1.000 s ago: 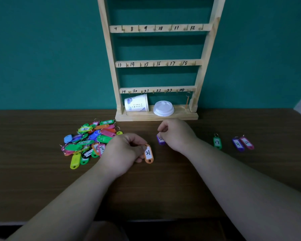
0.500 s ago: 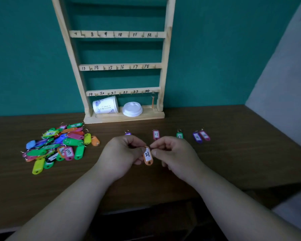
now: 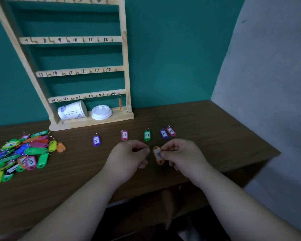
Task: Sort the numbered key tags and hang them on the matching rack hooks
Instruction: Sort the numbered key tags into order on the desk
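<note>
- The right hand (image 3: pixel 182 156) pinches one orange key tag (image 3: pixel 158 155) between thumb and forefinger. It is held above the table (image 3: pixel 215 129), well in front of the rack (image 3: pixel 127 66), and its label reads 21.
- The left hand (image 3: pixel 129 158) has its fingers curled, with the tips just beside the tag's upper end (I cannot tell whether they hold its ring, which is too small to make out).
- Five tags lie in a row between the hands and the rack's base: a purple tag (image 3: pixel 96 141) marked 5, a pink tag (image 3: pixel 124 135) marked 11, a green tag (image 3: pixel 147 135) marked 17, a second purple tag (image 3: pixel 164 133) with a blurred number, and a second pink tag (image 3: pixel 171 131) marked 22.
- One hanging tag (image 3: pixel 120 103), orange, is on the rack's hook at 24.
- Four rack rails show. The lower three read 8 to 12, 13 to 18 and 19 to 24.
- One paper cup (image 3: pixel 72 110) lies on its side on the rack's base, with one white lid (image 3: pixel 101 112) beside it.
- Left of the rack's base is a pile of tags (image 3: pixel 24 150), too tangled to count. One pink tag in it reads 3.
</note>
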